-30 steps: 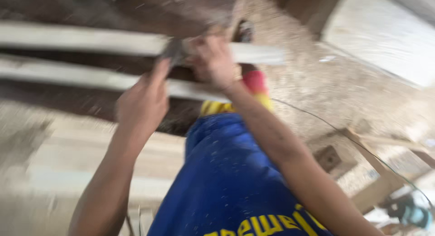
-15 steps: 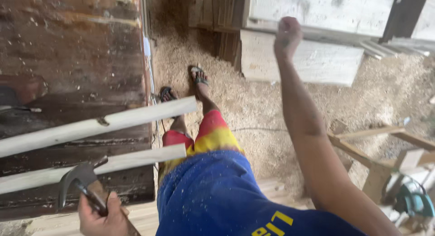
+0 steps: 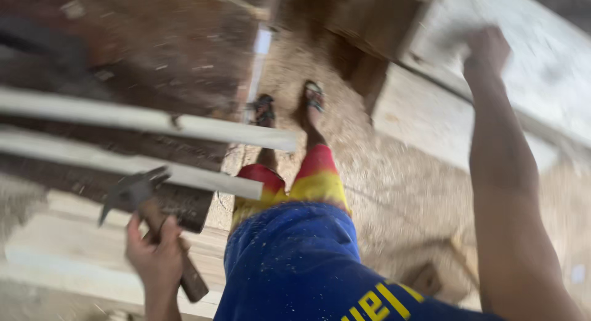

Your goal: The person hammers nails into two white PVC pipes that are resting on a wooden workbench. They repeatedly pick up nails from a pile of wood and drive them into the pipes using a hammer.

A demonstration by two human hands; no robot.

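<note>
My left hand [image 3: 155, 252] grips the wooden handle of a claw hammer [image 3: 134, 193], whose dark steel head points up and left beside the nearer of two pale wooden slats [image 3: 203, 179]. Both slats [image 3: 234, 134] lie across a dark brown workbench [image 3: 154, 56] and stick out past its edge. My right hand [image 3: 486, 50] is raised far out to the right, fingers curled shut, over a pale board [image 3: 431, 121]; whether it holds anything is hidden by blur.
Sawdust covers the floor [image 3: 381, 191]. My sandalled feet [image 3: 289, 105] stand beside the bench edge. Light planks [image 3: 74, 253] are stacked low at the left. Large pale boards [image 3: 542, 56] lean at the upper right.
The view has swung; my left hand with the hammer has risen a little towards the nearer slat. My right arm has swung further right and up.
</note>
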